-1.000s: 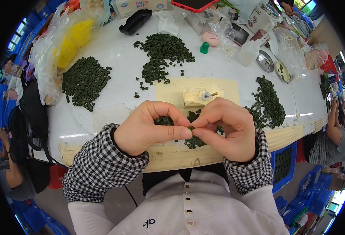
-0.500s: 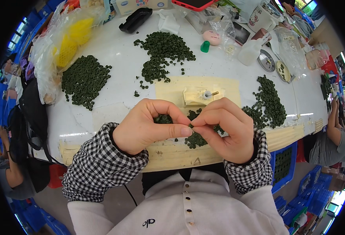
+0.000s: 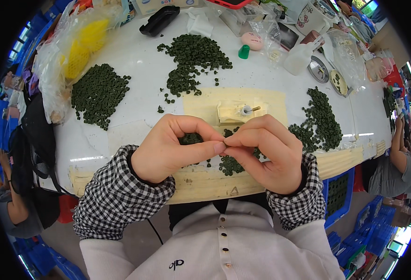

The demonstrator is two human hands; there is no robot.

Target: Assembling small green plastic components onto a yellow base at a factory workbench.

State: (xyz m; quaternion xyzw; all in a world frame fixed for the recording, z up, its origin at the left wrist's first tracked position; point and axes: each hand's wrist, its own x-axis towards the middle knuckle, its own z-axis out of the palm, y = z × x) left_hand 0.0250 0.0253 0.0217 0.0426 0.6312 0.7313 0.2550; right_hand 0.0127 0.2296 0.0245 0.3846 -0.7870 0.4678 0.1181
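Observation:
My left hand [image 3: 163,147] and my right hand [image 3: 275,151] meet fingertip to fingertip above the near table edge. Both are closed in a pinch on one small dark green part, mostly hidden by the fingers. Beneath them lies a small heap of similar round green parts [image 3: 230,165], partly covered by the hands. Just beyond my fingers stands a block wrapped in cream tape [image 3: 229,113], with a thin metal pin [image 3: 254,109] sticking out of its white fitting.
Larger heaps of green parts lie at the left [image 3: 100,93], far middle [image 3: 198,53] and right [image 3: 324,116]. A black tray [image 3: 160,21], a green cap [image 3: 244,52], a squeeze bottle [image 3: 296,60] and round tins [image 3: 317,69] stand farther back. A blue crate [image 3: 338,198] sits below the right edge.
My joined fingertips have shifted slightly up and to the left, and close more tightly over the small green part. The heaps lie as before.

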